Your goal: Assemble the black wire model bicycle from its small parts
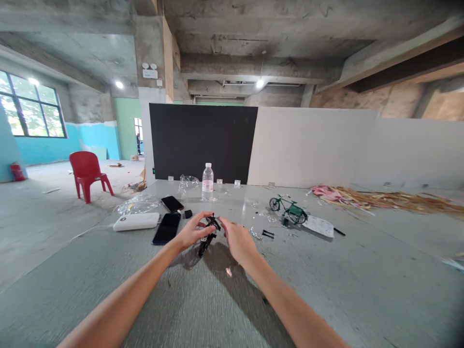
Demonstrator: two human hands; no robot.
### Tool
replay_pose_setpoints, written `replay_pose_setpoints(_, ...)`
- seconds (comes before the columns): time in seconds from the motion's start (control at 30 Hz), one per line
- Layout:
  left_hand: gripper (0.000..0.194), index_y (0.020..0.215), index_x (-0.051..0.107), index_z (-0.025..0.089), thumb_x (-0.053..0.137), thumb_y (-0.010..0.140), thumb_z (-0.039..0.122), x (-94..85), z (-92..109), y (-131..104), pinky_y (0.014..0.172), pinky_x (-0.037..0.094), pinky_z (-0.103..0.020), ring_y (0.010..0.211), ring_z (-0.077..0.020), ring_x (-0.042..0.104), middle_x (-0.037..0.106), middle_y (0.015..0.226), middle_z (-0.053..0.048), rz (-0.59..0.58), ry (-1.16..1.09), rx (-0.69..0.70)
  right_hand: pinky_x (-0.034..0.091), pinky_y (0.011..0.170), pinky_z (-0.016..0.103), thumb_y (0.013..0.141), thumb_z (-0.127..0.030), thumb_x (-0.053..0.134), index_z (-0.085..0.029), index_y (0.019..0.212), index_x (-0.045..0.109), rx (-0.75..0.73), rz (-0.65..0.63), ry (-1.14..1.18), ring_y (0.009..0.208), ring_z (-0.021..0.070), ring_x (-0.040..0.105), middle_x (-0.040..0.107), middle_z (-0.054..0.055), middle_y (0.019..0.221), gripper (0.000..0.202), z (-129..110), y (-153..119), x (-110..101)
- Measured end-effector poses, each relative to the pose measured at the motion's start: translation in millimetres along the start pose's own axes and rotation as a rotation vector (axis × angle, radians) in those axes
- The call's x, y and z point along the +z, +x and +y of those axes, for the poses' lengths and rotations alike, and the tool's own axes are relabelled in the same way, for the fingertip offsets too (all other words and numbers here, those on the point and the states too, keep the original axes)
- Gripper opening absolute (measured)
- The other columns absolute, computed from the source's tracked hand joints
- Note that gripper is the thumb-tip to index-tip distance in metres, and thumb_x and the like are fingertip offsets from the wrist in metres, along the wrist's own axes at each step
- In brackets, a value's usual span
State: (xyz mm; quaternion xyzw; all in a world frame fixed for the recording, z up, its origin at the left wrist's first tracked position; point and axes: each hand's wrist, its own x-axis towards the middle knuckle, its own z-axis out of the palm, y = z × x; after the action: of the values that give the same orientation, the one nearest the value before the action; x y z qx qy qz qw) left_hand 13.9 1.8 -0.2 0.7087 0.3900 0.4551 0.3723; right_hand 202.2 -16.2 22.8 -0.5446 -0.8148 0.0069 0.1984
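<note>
A small black model bicycle [205,245], partly covered by fingers, is held just above the grey table between my two hands. My left hand [191,233] grips it from the left, thumb and fingers closed around its upper part. On the other side, the fingertips of my right hand [238,240] are pinched at its upper right end; the exact part between them is hidden. To the right stands a finished-looking green model bicycle [295,212]. Small black parts [268,234] and silver bits [255,234] lie between it and my right hand.
Left of my hands lie two phones [166,229], a white power bank [136,221] with a cable, and clear plastic wrapping [139,204]. A water bottle [208,182] stands behind. A paper sheet [319,226] lies right. Wood strips [384,199] are piled farther right.
</note>
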Motion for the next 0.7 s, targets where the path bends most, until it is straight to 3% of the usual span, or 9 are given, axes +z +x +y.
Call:
replay_pose_setpoints(0.13,0.055,0.127,0.056,0.023,0.067,0.08,0.05,0.3,3.8,-1.1,0.092,0.046,-0.038,0.109,-0.0256,0.057,0.05,0.139,-0.013,-0.002,0.013,0.003,0.042,0.066,0.029,0.097,-0.016,0.037,-0.019,0.117,0.052,0.047,-0.011,-0.239,0.085,0.0247,0.069,0.071,0.012,0.089,0.025,-4.3,-0.5,-2.9)
replay_pose_setpoints(0.27,0.054,0.127,0.056,0.023,0.066,0.081,0.05,0.8,4.8,-1.3,0.096,0.044,-0.04,0.111,-0.0262,0.056,0.05,0.139,-0.013,0.003,0.032,0.008,0.043,0.069,0.03,0.097,-0.017,0.037,-0.022,0.111,0.053,-0.017,0.06,-0.314,0.085,0.0234,0.069,0.071,0.009,0.093,0.022,-0.9,0.2,-0.1)
replay_pose_setpoints(0.37,0.056,0.129,0.054,0.023,0.065,0.082,0.05,0.4,4.1,-1.3,0.094,0.045,-0.04,0.107,-0.025,0.057,0.048,0.141,-0.013,-0.002,0.029,-0.004,0.041,0.067,0.028,0.098,-0.022,0.036,-0.022,0.105,0.058,-0.021,0.075,-0.133,0.077,0.021,0.067,0.071,0.008,0.09,0.022,4.0,5.0,3.0)
replay_pose_setpoints(0.53,0.056,0.129,0.055,0.023,0.067,0.081,0.05,0.3,2.9,0.3,0.094,0.045,-0.038,0.11,-0.0253,0.058,0.051,0.138,-0.013,-0.007,0.027,0.014,0.037,0.056,0.025,0.097,-0.03,0.032,-0.016,0.084,0.065,0.118,-0.002,0.493,0.06,0.0168,0.057,0.063,0.004,0.064,0.038,8.1,20.2,8.9)
replay_pose_setpoints(0.6,0.056,0.128,0.055,0.022,0.067,0.081,0.05,0.9,1.0,1.5,0.095,0.045,-0.038,0.112,-0.0257,0.057,0.052,0.137,-0.013,0.002,0.024,0.024,0.037,0.055,0.025,0.096,-0.028,0.035,-0.014,0.085,0.066,0.149,-0.017,0.559,0.059,0.0164,0.055,0.062,0.004,0.064,0.035,8.6,21.9,10.1)
replay_pose_setpoints(0.7,0.058,0.129,0.055,0.021,0.068,0.081,0.05,0.7,-3.5,2.5,0.093,0.046,-0.038,0.109,-0.0249,0.059,0.052,0.138,-0.014,0.026,0.008,0.023,0.04,0.065,0.025,0.094,-0.019,0.039,-0.014,0.099,0.066,0.032,0.031,0.434,0.075,0.0168,0.06,0.068,0.008,0.084,0.028,10.0,16.1,10.0)
